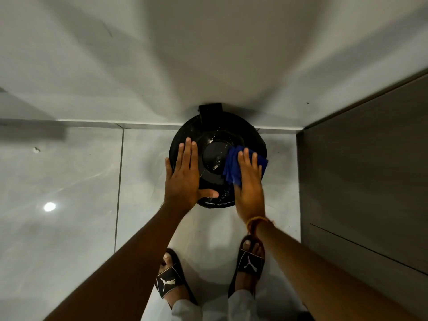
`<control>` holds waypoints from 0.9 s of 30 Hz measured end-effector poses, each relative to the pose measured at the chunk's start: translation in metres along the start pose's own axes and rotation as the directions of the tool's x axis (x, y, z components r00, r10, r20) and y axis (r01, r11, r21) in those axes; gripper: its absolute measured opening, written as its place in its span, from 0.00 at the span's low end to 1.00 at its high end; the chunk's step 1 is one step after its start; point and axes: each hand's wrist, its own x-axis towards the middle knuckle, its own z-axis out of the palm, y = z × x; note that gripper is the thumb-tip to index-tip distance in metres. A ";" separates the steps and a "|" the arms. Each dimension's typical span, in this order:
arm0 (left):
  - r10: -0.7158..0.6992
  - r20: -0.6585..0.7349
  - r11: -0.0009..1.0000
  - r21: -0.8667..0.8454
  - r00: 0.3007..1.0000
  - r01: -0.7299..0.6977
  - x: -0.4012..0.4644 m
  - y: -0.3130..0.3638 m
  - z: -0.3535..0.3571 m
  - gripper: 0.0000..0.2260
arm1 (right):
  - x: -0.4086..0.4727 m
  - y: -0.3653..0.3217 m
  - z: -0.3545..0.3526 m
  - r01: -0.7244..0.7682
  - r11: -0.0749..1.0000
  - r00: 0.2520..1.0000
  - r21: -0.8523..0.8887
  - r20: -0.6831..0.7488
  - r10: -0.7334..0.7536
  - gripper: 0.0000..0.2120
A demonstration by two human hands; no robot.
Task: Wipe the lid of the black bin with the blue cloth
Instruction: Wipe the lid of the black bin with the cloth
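The black bin's round lid (pixel 214 142) is seen from straight above, standing on the floor against the wall, with pale specks on its glossy surface. My left hand (pixel 184 174) lies flat on the lid's left side, fingers together and thumb along the front rim. A folded blue cloth (pixel 234 164) rests on the lid's right side. My right hand (pixel 249 184) presses flat on top of that cloth, fingers stretched over it. A black hinge block (pixel 210 110) sticks up at the lid's back.
A dark cabinet front (pixel 361 181) rises close on the right of the bin. A pale wall (pixel 208 54) stands behind it. Glossy grey floor tiles (pixel 69 193) spread to the left. My feet in black slides (pixel 170 278) stand just before the bin.
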 end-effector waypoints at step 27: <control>0.076 0.050 0.997 0.028 0.996 -0.077 0.001 -0.022 -0.007 0.72 | 0.115 -0.034 0.002 0.181 0.935 0.976 -0.305 0.174 -0.132 0.36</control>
